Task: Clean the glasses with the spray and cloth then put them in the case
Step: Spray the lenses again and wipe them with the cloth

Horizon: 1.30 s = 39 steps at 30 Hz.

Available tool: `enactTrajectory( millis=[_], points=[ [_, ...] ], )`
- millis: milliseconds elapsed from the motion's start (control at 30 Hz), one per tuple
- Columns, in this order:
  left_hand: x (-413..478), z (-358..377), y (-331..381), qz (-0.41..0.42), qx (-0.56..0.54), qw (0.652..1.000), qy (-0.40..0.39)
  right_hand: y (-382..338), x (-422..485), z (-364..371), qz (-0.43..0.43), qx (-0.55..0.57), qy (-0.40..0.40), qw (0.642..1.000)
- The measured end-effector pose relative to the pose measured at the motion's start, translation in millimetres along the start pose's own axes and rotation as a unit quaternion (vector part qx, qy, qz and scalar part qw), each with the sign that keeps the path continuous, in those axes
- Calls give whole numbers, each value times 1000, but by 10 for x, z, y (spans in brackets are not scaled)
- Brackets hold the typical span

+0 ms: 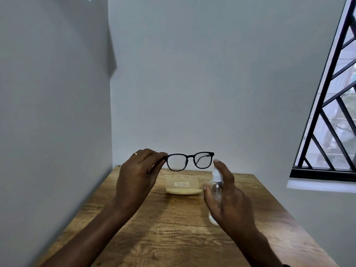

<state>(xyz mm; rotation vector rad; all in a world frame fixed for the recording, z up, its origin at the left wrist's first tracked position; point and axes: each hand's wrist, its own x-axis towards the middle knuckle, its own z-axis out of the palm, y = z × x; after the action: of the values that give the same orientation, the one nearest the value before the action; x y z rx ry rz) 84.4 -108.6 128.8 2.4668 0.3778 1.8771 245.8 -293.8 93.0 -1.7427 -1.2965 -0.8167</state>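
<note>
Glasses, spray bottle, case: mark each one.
glasses [190, 156], head view, bridge of the black frame.
spray bottle [217, 175], head view, white pump head.
case [183, 192], head view, rounded front edge.

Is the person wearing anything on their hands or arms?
Yes, a gold ring on a finger of the left hand. The right hand shows no ring. The left forearm and right forearm are bare, with no gloves or watch in view. A dark bit at the bottom edge by the right arm is too small to tell.
</note>
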Motion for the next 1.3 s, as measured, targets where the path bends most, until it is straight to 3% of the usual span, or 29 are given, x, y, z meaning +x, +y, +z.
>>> enactTrajectory(
  millis=[233, 600, 900, 1033, 1167, 1300],
  points=[
    [-27, -34, -2, -1, 0, 1000, 0, 622, -35, 242, 73, -44, 67, 994],
    [-95, -12, 17, 16, -7, 1000, -17, 1292, -316, 657, 220, -62, -81, 970],
    [-102, -11, 17, 12, -5, 1000, -22, 1295, -367, 596, 242, -76, -92, 963],
    [-91, -4, 23, 10, -3, 1000, -22, 1167, -352, 439, 281, -112, -60, 951],
    [-93, -4, 19, 11, -3, 1000, -22, 963, -418, 337, 358, -14, -26, 933],
    [-91, 0, 23, 16, -2, 1000, -19, 769, -497, 283, 460, 173, -65, 868]
  ],
)
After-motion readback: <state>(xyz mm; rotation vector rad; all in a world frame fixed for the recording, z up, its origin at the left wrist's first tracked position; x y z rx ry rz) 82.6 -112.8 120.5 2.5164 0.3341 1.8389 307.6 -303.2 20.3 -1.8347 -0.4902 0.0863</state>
